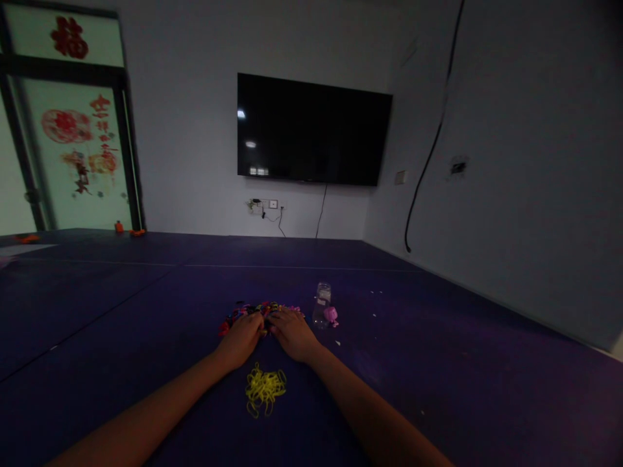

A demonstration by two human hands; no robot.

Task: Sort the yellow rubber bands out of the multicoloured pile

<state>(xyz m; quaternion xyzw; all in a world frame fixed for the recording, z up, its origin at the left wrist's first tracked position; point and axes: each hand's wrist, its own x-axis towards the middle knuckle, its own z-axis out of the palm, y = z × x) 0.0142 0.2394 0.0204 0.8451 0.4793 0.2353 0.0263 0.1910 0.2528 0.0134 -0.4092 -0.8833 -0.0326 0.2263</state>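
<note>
Left hand point(244, 333) and right hand point(293, 332) rest at the mixed-colour elastic-band pile point(265, 307), fingers curled; whether they clamp any, I cannot tell. Yellow elastic bands point(264, 388) lie at its six o'clock, probably separated by colour.

What looks like a home's living room
A flat-screen television point(314, 130) hangs on the pale wall point(185, 130) at upper centre, with wall outlets point(273, 203) and a trailing cable point(321, 211) below; at upper left, a dark-framed glass door point(58, 159) bears red Chinese lettering point(100, 107), and the transom pane point(104, 42) a 福 character point(69, 37).
</note>
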